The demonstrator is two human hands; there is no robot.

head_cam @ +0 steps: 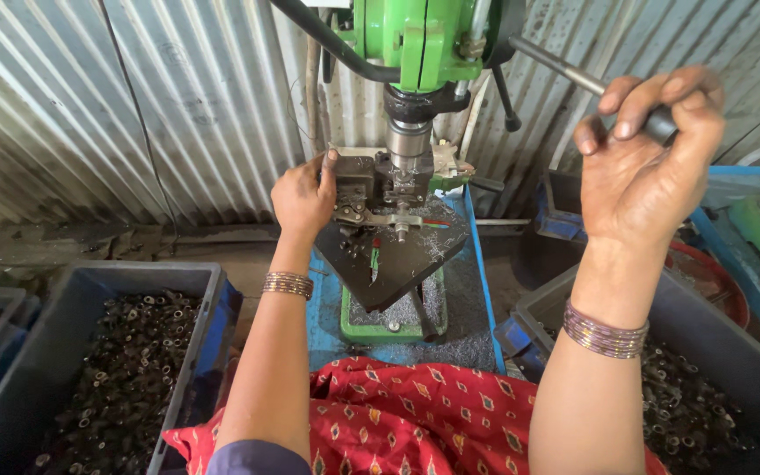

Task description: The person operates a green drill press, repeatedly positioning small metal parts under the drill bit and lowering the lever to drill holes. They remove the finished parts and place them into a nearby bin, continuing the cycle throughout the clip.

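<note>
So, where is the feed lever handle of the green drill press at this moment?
In the head view the feed lever handle is at upper right, gripped by the right hand, right of the green drill press and above the right-side bin of metal parts.

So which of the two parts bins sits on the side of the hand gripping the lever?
The dark bin at lower right, below the right hand on the drill-press lever. The other bin sits at lower left, under the left arm.

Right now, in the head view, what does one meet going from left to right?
Left crate of metal parts → left hand at the jig → green drill press → right hand on the lever handle → right crate.
</note>
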